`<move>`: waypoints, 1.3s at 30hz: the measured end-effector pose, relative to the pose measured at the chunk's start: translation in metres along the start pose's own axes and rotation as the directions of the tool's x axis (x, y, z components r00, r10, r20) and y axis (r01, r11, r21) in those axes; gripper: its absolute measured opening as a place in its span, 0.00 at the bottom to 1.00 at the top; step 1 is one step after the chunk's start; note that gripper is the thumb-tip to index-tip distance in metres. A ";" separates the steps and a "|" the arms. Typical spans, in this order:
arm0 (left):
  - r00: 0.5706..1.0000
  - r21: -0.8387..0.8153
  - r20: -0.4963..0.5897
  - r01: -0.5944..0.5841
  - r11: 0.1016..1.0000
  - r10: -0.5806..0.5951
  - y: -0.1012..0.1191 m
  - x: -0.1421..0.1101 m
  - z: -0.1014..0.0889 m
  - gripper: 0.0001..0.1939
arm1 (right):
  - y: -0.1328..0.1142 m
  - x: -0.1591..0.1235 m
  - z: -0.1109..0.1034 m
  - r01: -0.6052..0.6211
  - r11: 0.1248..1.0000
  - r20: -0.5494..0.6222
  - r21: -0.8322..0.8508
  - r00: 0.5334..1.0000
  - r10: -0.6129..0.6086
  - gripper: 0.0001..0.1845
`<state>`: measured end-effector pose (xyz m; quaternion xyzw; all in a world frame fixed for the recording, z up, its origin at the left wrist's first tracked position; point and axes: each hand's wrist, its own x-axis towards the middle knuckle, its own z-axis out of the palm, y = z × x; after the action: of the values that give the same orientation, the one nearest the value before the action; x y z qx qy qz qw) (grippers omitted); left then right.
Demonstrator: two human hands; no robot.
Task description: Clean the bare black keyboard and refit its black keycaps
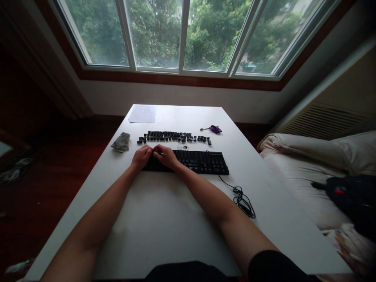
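Observation:
A black keyboard [202, 161] lies crosswise on the white table. Both hands meet over its left end and cover the keys there. My left hand [142, 156] is closed at the keyboard's far left corner, fingertips close to those of the other hand. My right hand [168, 157] is curled above the left keys, with a small slim thing showing at its fingers, too small to name. Whatever the left fingers pinch is hidden. Behind the keyboard, loose black keycaps [167, 137] stand in rows. A small clear round dish [182, 147] sits between them and the keyboard.
A crumpled grey cloth [121, 142] lies at the left edge. A sheet of paper [142, 114] is at the far left corner. A purple item [216, 129] with a small brush [205, 129] lies back right. The coiled black cable [244, 203] rests at right.

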<state>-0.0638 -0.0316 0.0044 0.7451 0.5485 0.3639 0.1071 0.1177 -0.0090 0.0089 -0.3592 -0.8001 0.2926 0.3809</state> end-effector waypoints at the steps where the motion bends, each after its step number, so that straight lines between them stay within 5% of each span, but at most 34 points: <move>1: 1.000 0.000 0.000 0.001 1.000 -0.001 0.000 0.000 0.000 0.19 | 0.000 0.000 0.000 0.002 1.000 -0.003 0.001 1.000 -0.002 0.09; 39: 1.000 -0.005 -0.004 -0.016 1.000 0.016 0.001 0.000 -0.001 0.19 | 0.002 0.000 0.003 0.005 1.000 -0.010 0.013 1.000 -0.005 0.09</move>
<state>-0.0640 -0.0326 0.0056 0.7485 0.5418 0.3676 0.1052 0.1162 -0.0081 0.0061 -0.3563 -0.7971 0.2951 0.3881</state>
